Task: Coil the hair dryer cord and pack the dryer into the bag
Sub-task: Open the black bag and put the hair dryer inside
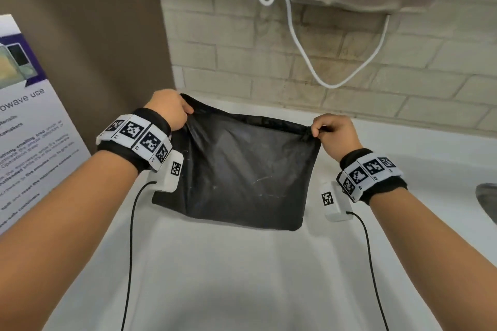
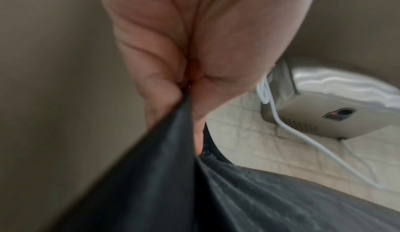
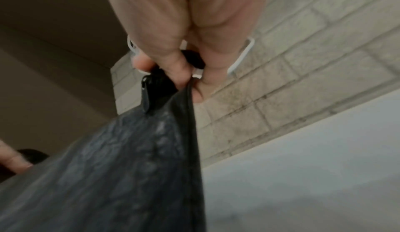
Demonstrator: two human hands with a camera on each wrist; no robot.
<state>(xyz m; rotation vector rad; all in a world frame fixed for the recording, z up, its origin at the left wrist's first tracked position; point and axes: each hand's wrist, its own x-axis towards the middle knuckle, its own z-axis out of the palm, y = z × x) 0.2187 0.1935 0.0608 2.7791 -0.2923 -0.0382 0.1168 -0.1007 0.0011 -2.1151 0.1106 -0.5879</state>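
A black drawstring bag (image 1: 239, 169) hangs flat between my two hands above the white counter (image 1: 242, 277). My left hand (image 1: 172, 111) pinches its top left corner, and in the left wrist view the black fabric (image 2: 173, 175) runs out from between thumb and fingers (image 2: 164, 95). My right hand (image 1: 332, 133) pinches the top right corner, where a black cord stopper (image 3: 146, 93) shows by the fingers (image 3: 173, 64). The white hair dryer (image 2: 320, 114) hangs on the brick wall, its white cord (image 1: 295, 35) drooping in a loop.
A printed notice board (image 1: 29, 121) leans at the left against a brown wall (image 1: 94, 21). A brick wall (image 1: 349, 75) runs behind the counter. A metal sink edge (image 1: 488, 199) shows at the far right.
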